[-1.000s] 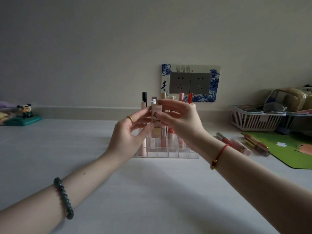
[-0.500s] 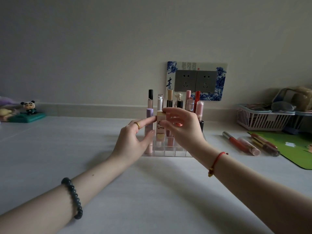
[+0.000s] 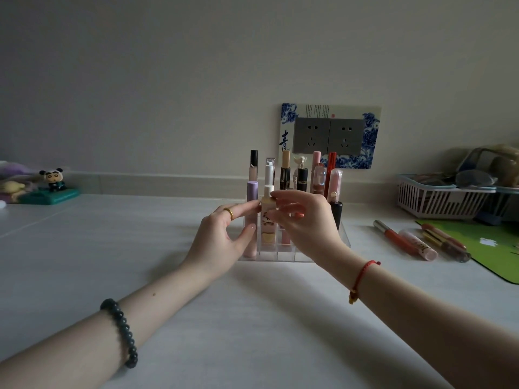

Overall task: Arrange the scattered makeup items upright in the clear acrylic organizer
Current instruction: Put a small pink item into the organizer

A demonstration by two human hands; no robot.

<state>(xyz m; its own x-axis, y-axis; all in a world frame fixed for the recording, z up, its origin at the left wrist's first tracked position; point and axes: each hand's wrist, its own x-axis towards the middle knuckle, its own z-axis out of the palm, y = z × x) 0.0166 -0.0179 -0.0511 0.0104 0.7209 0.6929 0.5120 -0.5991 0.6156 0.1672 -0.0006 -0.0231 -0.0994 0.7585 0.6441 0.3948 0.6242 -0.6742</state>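
A clear acrylic organizer (image 3: 283, 255) stands mid-table, holding several upright tubes and lipsticks. My right hand (image 3: 306, 223) pinches the top of a cream patterned tube with a white cap (image 3: 267, 220), which stands upright in a front slot. My left hand (image 3: 224, 237) steadies it, index fingertip touching its side and thumb beside a lilac-capped pink tube (image 3: 251, 220). To the right, three items lie flat on the table: an orange-red gloss (image 3: 393, 237), a pale pink tube (image 3: 418, 244) and a gold-and-brown tube (image 3: 443, 242).
A white plastic basket (image 3: 438, 200) with clutter stands at the back right, above a green mat (image 3: 483, 245). A panda figurine on a teal base (image 3: 54, 186) sits at the far left. A wall socket panel (image 3: 330, 136) is behind the organizer.
The cream tube has come down from in front of the organizer's tops into a front slot, both hands lowering with it. The view has shifted slightly.
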